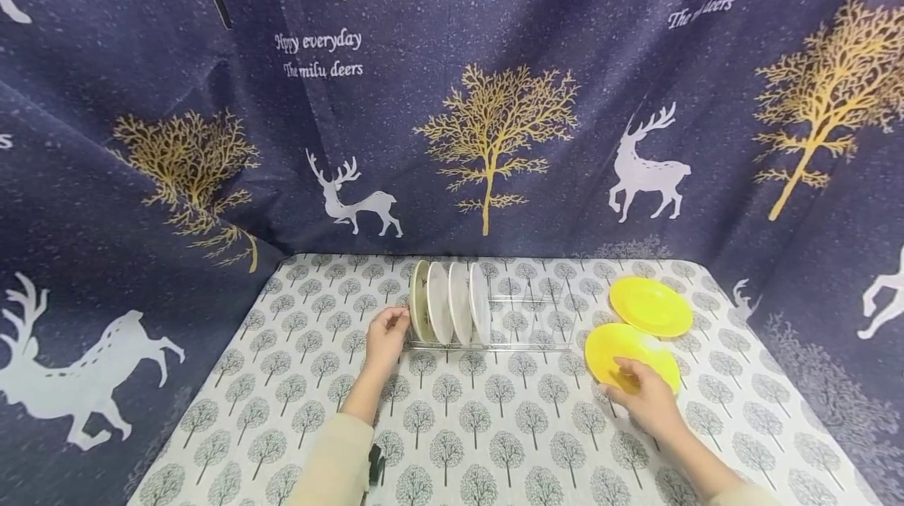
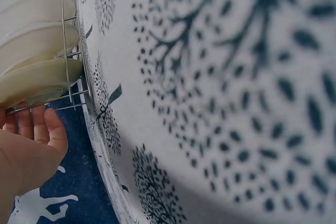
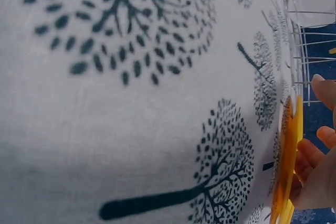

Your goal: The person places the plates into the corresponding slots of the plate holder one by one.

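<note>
A wire dish rack [image 1: 530,347] stands on the table with a pale green plate [image 1: 420,302] upright at its left end and three white plates [image 1: 461,303] beside it. My left hand [image 1: 387,337] grips the rack's left end, its fingers [image 2: 39,124] curled at the end wire close to the green plate in the left wrist view. Over the nearer yellow plate [image 1: 607,349], which lies flat right of the rack, is my right hand [image 1: 646,400]. Its thumb stands apart from the loosely bent fingers [image 3: 310,153], which are close over the plate.
A second yellow plate [image 1: 650,306] lies just behind the first, their rims meeting in the head view. The rack's right half shows bare wires. A tree-patterned cloth [image 1: 494,451] covers the table, and a dark blue curtain [image 1: 438,137] with deer and trees hangs behind.
</note>
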`<state>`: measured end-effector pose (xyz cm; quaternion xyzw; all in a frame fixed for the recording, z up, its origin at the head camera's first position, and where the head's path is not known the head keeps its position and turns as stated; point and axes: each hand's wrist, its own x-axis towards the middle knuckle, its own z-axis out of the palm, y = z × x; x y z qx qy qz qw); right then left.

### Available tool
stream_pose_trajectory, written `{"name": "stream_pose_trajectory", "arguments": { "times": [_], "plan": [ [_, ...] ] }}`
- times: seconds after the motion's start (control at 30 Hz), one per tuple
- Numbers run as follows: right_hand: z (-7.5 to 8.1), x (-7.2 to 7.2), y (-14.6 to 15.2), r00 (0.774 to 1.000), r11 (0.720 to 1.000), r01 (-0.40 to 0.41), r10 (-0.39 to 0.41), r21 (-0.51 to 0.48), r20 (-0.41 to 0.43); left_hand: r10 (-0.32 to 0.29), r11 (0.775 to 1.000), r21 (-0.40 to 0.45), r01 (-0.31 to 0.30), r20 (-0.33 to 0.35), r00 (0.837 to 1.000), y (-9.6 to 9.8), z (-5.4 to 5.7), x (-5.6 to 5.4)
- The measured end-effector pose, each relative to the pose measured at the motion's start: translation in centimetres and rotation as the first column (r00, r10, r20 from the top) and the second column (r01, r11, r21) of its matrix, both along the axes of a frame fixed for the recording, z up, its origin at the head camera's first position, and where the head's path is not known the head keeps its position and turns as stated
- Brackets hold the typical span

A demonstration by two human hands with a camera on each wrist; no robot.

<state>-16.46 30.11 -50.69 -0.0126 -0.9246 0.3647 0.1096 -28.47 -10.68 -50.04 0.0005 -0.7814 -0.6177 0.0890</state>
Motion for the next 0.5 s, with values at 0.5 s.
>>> {"name": "stream_pose_trajectory", "arguments": {
  "times": [0.5],
  "plan": [
    [-0.8,-1.2,-0.1,1.000,0.984,-0.012,0.014,0.180,-0.011,-0.045,0.998,0.049,0.044,0.001,0.999,0.1,1.2,0.6]
  ]
}}
